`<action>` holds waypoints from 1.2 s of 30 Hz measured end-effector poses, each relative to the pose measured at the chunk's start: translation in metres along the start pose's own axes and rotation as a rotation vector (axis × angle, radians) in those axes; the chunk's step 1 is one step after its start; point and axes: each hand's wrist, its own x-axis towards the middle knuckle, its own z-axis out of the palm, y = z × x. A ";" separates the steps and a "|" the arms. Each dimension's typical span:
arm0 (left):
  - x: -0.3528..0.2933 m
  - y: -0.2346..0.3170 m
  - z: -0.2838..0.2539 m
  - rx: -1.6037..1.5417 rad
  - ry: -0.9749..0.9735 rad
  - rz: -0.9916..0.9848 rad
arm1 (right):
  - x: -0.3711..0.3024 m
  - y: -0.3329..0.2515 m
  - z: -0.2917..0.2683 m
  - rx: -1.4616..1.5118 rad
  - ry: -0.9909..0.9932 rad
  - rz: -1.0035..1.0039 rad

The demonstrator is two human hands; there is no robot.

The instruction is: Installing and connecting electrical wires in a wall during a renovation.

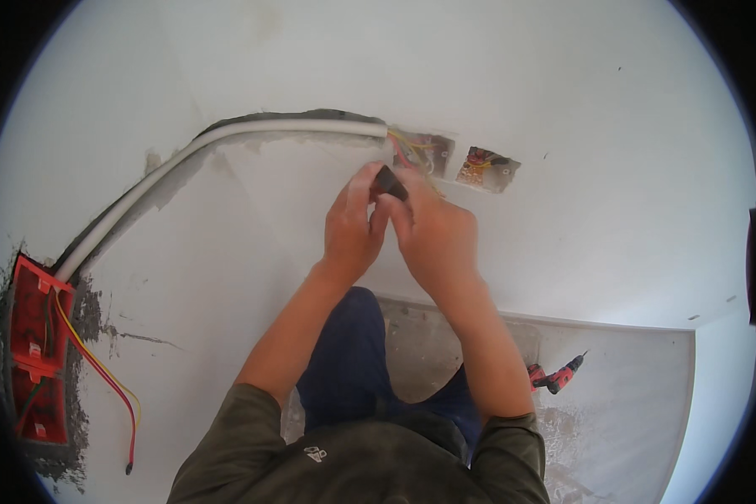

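Observation:
Both my hands meet in front of the wall, just below the end of a white conduit [311, 126]. My left hand [353, 220] pinches a small black piece [390, 182] that looks like electrical tape. My right hand [435, 225] closes on it from the other side, its fingertips partly hidden. Red and yellow wires [401, 151] come out of the conduit end and run down behind my right fingers. Next to them is a recessed wall box [437, 157] with wires inside. Whether the black piece is wrapped round the wires, I cannot tell.
A second wall box [489, 170] with wires lies to the right. At far left, a red double box [38, 336] sits in the wall, a red and yellow wire pair [109, 375] hanging from it with a black tip. A red cordless drill [560, 375] lies at lower right.

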 end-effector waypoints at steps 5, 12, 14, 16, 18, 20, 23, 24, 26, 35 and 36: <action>0.006 -0.006 -0.007 -0.009 -0.017 0.034 | -0.016 0.006 -0.011 0.000 0.048 0.007; 0.010 -0.004 -0.010 -0.130 -0.047 -0.062 | -0.042 0.026 0.028 -0.011 0.150 0.083; 0.010 -0.005 -0.011 -0.185 -0.017 -0.112 | -0.047 0.033 0.051 0.079 0.148 0.147; 0.010 -0.001 -0.013 -0.194 -0.022 -0.176 | -0.045 0.030 0.058 0.167 0.143 0.210; 0.009 -0.002 -0.014 -0.203 -0.026 -0.244 | -0.035 0.019 0.054 0.736 -0.048 0.562; 0.010 -0.003 -0.014 -0.312 -0.070 -0.558 | -0.031 0.020 0.055 0.931 -0.122 0.638; 0.009 0.003 -0.020 -0.321 -0.220 -0.785 | -0.027 0.020 0.058 1.145 -0.209 0.718; 0.011 0.007 -0.021 -0.324 -0.223 -0.783 | -0.025 0.021 0.059 1.166 -0.223 0.723; 0.015 0.016 -0.028 -0.571 -0.268 -0.893 | -0.021 0.019 0.063 1.110 -0.241 0.700; 0.014 0.013 -0.025 -0.587 -0.202 -0.801 | -0.014 0.025 0.065 0.531 -0.228 0.446; 0.013 0.015 -0.025 -0.583 -0.197 -0.801 | -0.013 0.020 0.056 0.564 -0.303 0.501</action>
